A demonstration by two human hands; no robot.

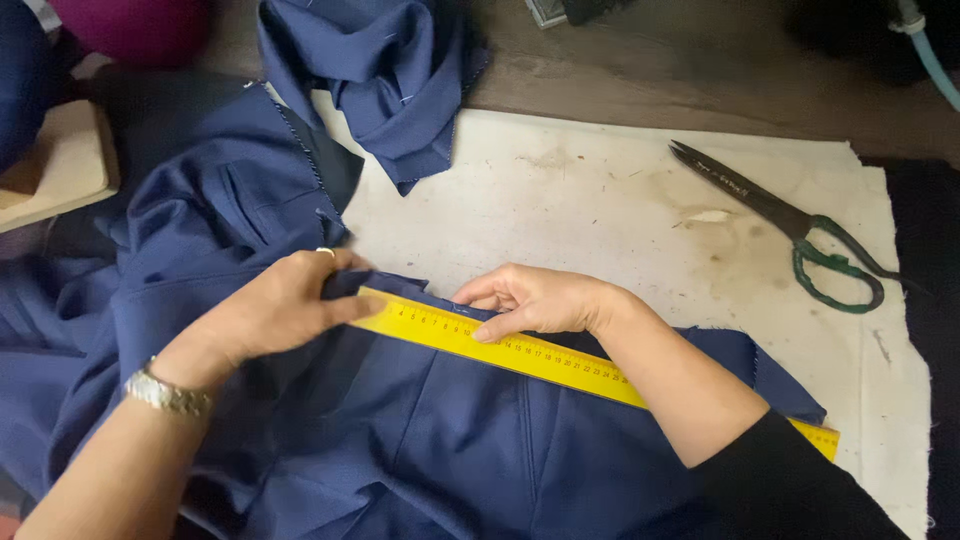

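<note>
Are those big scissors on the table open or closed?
Closed: the scissors lie flat on the white cloth, blades together in one dark point.

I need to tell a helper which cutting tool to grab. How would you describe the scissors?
On the stained white cloth, look right of both hands. The scissors lie alone, closed, with dark blades and green-wrapped handles, well apart from the yellow ruler.

Soft even daylight, faint shadows, sharp focus, dim corners.
</note>
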